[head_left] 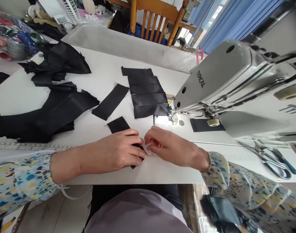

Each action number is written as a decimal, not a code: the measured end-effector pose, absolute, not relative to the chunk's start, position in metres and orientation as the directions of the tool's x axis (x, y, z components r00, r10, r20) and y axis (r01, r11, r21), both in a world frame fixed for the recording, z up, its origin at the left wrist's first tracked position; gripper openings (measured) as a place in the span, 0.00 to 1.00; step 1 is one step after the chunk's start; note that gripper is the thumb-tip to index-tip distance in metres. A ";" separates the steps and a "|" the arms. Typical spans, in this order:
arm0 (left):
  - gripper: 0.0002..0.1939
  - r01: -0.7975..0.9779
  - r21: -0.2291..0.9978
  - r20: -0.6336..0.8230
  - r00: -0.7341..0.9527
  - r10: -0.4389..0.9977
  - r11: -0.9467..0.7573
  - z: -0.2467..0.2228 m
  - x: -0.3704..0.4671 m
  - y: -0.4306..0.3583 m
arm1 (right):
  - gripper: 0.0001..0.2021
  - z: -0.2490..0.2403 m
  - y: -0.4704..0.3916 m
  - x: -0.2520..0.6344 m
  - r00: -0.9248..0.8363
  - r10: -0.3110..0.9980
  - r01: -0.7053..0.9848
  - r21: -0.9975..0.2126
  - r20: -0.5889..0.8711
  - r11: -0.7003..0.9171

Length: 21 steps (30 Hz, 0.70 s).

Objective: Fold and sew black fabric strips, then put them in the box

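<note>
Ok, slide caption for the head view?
Left hand on flat black fabric, right hand close by; pale metal sewing machine alongside.

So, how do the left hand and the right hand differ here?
The left hand lies over a black fabric piece; the right hand shows no fabric in its grasp. The left hand's fingers reach across the piece, while the right hand's are curled inward. Both are bare, with patterned sleeves.
</note>
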<state>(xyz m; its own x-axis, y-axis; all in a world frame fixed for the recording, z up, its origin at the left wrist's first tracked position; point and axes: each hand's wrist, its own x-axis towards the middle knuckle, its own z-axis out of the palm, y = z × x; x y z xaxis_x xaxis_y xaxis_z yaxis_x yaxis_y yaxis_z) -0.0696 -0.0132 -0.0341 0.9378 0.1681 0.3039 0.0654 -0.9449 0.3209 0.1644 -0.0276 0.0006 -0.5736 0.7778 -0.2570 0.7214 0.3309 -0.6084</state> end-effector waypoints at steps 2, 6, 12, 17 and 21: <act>0.13 0.113 0.303 0.343 0.913 0.219 -0.946 -0.038 -0.067 -0.015 | 0.04 0.002 -0.033 0.177 -0.543 0.825 0.670 -0.673 -0.156 0.313; 0.12 0.259 0.215 0.452 0.828 0.331 -0.942 -0.046 -0.050 -0.013 | 0.08 0.001 -0.056 0.204 -0.475 0.879 0.651 -0.660 0.031 0.375; 0.15 0.401 0.190 0.520 0.733 0.438 -0.896 -0.053 -0.020 -0.001 | 0.14 -0.012 -0.085 0.245 -0.436 0.888 0.686 -0.583 0.149 0.435; 0.12 0.536 0.325 0.521 0.587 0.620 -0.779 -0.069 -0.013 -0.013 | 0.14 -0.021 -0.088 0.269 -0.429 0.889 0.697 -0.567 0.162 0.439; 0.09 0.652 0.331 0.512 0.484 0.710 -0.683 -0.073 -0.005 -0.024 | 0.15 -0.007 -0.087 0.249 -0.540 0.808 0.635 -0.515 0.236 0.576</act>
<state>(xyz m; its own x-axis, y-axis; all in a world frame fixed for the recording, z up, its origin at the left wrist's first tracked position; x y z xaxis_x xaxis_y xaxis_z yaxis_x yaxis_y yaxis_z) -0.0054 -0.0238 -0.0732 0.4837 0.7098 0.5120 0.6518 -0.6826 0.3305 0.2489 -0.0868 -0.0068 -0.5404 0.8076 0.2362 0.6351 0.5756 -0.5151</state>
